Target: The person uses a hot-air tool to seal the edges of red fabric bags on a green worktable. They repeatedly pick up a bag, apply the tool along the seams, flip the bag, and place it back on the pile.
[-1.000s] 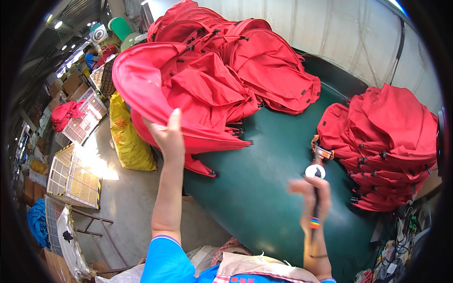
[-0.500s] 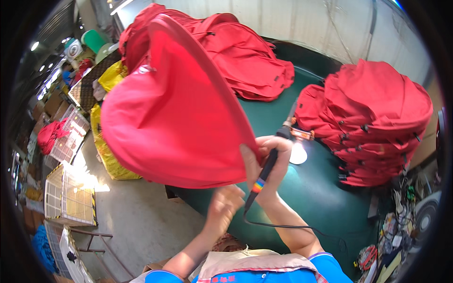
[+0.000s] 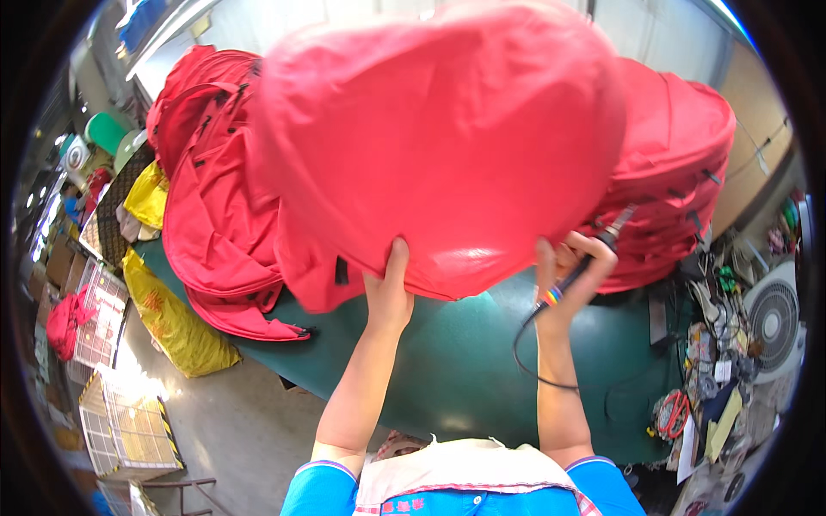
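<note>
A rounded red fabric cover [image 3: 447, 155] is raised before me, its upper part blurred by motion. My left hand [image 3: 389, 288] grips its lower edge, thumb on the near face and fingers hidden behind. At the cover's lower right edge, my right hand [image 3: 575, 279] is closed round a soldering iron [image 3: 551, 297] with a dark handle and rainbow bands. The iron's metal tip points up and away to the right, and a thin black cord loops down from its handle. Whether the right fingers also pinch the cloth is not clear.
More red covers [image 3: 224, 258] lie heaped at left on the green table [image 3: 465, 370], and another stack [image 3: 680, 155] stands at right. A yellow sack [image 3: 172, 322] and wire crates [image 3: 129, 421] are on the left. A fan [image 3: 773, 318] stands among clutter at the right.
The cover has swung to the right and now faces me broadly. My left hand has risen from below to grip its edge. The soldering iron has moved right with my right hand.
</note>
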A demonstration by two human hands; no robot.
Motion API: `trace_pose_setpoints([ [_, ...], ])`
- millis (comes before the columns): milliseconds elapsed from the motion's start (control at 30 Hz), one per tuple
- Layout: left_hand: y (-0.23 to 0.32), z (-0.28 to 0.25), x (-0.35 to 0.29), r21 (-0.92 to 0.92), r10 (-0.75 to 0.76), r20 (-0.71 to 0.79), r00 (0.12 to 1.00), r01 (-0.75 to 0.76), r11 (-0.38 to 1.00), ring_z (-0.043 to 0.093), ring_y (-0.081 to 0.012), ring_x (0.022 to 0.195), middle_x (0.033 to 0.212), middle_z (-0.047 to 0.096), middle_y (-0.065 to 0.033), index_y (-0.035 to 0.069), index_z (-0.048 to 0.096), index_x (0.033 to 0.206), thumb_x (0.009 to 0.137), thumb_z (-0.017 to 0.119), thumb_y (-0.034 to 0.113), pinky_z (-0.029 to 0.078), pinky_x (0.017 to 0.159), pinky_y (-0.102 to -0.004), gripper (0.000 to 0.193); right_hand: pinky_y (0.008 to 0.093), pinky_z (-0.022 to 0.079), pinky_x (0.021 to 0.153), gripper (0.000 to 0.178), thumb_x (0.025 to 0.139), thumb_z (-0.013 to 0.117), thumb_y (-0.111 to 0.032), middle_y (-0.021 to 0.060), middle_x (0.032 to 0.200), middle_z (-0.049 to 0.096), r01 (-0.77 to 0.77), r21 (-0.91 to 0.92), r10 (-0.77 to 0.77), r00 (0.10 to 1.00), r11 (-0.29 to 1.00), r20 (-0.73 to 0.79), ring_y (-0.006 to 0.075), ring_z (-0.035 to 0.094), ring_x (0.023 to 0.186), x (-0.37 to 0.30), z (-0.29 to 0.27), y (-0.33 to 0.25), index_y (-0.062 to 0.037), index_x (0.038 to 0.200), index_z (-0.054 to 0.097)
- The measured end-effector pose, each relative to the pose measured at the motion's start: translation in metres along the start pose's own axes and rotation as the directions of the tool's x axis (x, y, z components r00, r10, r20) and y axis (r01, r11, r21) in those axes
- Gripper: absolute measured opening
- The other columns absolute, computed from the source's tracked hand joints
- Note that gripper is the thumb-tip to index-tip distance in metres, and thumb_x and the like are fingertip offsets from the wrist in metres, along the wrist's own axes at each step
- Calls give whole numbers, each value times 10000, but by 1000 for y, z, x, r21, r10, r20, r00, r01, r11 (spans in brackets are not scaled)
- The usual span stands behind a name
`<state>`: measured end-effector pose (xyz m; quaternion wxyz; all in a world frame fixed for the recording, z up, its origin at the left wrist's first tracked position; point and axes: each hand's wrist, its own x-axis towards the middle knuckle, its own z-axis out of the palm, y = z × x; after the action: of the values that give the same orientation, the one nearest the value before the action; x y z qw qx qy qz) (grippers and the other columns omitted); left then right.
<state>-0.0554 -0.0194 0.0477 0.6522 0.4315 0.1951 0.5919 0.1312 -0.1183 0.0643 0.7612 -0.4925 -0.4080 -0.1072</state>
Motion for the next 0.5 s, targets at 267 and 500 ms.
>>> trace_pose_setpoints([
  [267, -69, -8, -6, -74, -543, 271, 795, 580, 811, 540, -239, 1332, 1406, 571, -80, 64, 436, 1486, 910, 749, 103, 464, 1106, -425, 656, 293, 462, 597, 424, 822, 827, -48, 61, 774, 505, -167, -297, 255, 924, 940, 286, 138, 502, 638, 6, -1, 31, -59, 1086, 496],
  [500, -80, 6, -2, 162, -530, 290, 797, 505, 848, 584, -219, 1268, 1339, 626, -88, 29, 492, 1431, 828, 835, 91, 460, 1082, -381, 696, 264, 524, 645, 255, 995, 667, -187, 80, 888, 641, -130, -157, 176, 928, 979, 329, 116, 605, 684, -2, -7, 39, -57, 1146, 508],
])
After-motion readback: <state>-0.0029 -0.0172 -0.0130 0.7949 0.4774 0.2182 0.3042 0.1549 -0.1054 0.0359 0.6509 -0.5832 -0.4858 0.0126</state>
